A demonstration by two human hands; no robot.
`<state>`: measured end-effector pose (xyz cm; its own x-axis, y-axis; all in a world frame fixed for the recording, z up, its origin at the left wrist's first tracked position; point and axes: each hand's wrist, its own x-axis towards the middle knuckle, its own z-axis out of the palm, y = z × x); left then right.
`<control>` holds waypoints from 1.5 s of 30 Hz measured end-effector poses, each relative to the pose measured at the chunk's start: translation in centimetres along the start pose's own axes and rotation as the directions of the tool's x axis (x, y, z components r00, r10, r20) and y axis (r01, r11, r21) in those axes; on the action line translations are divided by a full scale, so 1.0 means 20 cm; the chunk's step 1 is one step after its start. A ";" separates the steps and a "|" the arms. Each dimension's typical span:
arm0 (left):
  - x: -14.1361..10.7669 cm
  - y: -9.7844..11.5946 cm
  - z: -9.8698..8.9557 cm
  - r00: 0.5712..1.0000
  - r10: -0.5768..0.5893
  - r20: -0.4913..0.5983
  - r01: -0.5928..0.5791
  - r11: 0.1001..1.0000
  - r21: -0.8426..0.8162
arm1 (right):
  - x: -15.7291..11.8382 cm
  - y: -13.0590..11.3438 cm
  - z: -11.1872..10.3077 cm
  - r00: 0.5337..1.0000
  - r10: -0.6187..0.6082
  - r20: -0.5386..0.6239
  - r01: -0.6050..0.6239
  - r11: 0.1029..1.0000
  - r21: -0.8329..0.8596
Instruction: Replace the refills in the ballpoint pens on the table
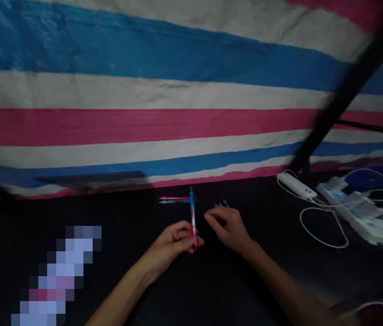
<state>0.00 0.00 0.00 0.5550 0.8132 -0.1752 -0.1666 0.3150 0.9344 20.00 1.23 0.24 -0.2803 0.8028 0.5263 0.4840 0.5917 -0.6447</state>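
Note:
My left hand [177, 240] grips a pen [193, 217] near its lower, red end. The pen stands nearly upright in the view, with a clear barrel and a blue upper part. Behind its blue part, a red pen [169, 198] and a blue pen [171, 202] lie side by side on the black table. To the right, my right hand [228, 226] is closed, thumb and forefinger drawn together; whether anything sits between them is too dark to see. Just beyond its knuckles lie several small dark, pen-like pieces [221, 203], partly hidden by the hand.
The black table [137, 285] meets a striped plastic sheet [143, 127] at the back. On the right are a white device [296, 184] with a cable, a white power strip [361, 210] and a slanted dark pole [344, 95]. A pixelated patch covers the lower left.

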 end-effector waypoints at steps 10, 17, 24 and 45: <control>-0.01 0.01 -0.05 0.953 0.228 -0.199 -0.166 0.943 0.287 | -0.03 -0.09 0.12 0.931 0.131 0.339 -0.224 0.942 0.251; -0.01 -0.01 -0.13 0.906 0.292 -0.306 -0.202 0.935 0.292 | -0.02 0.01 0.19 0.898 0.327 0.294 -0.439 0.712 0.549; -0.03 0.05 -0.19 0.839 0.341 -0.424 -0.270 0.937 0.220 | 0.02 0.03 0.12 0.880 0.448 0.160 -0.418 0.569 0.708; -0.08 0.12 -0.15 0.734 0.593 -0.330 -0.260 0.695 0.671 | 0.01 -0.04 0.03 0.877 0.423 0.229 -0.391 0.352 0.850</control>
<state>-3.73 0.92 1.64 0.0396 0.9455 0.3232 0.2871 -0.3206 0.9027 19.11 0.96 0.52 -0.2309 0.9710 0.0624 -0.4245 -0.0428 -0.9044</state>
